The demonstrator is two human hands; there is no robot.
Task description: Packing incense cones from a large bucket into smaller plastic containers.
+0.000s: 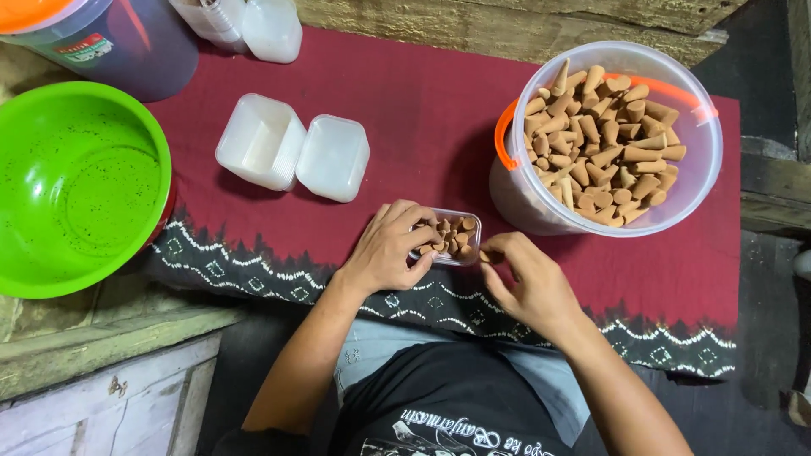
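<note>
A small clear plastic box (456, 236) partly filled with brown cones sits on the dark red cloth (422, 110) near its patterned front edge. My left hand (390, 249) grips the box's left side, fingers curled over its rim. My right hand (528, 283) is just right of the box and pinches one brown cone (486, 255) at the fingertips. Behind the right hand stands a big clear bucket (701, 160) with an orange handle, heaped with several brown cones (604, 143).
Two empty white plastic boxes (291, 152) lie side by side at the cloth's middle left. A large green bowl (76, 186) sits at the left edge. A dark container with an orange lid (110, 38) and white plastic pieces (253, 25) stand at the back.
</note>
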